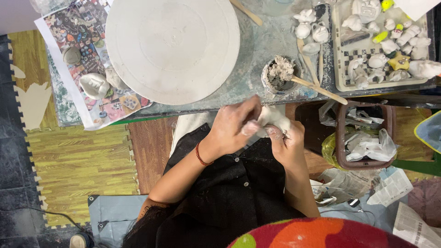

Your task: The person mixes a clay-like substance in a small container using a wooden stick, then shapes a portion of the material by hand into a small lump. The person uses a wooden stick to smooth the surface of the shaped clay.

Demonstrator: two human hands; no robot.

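My left hand (234, 126), with a red cord bracelet at the wrist, and my right hand (288, 143) are together just below the table edge, over my lap. Both are closed around a lump of white clay (274, 115), fingers pressing into it. Clay smears coat my fingertips. Above the hands a large round white plaster disc (172, 48) lies on the grey table (257, 55). A small cup of clay scraps (280, 76) with a wooden tool (319, 89) leaning out of it stands closest to my right hand.
A tray (342, 85) of several small white clay figures sits at the top right. A printed sheet (73, 41) with clay pieces lies at the left. A brown bin (342, 138) of crumpled paper stands right of my knees. Foam floor mats (78, 160) spread left.
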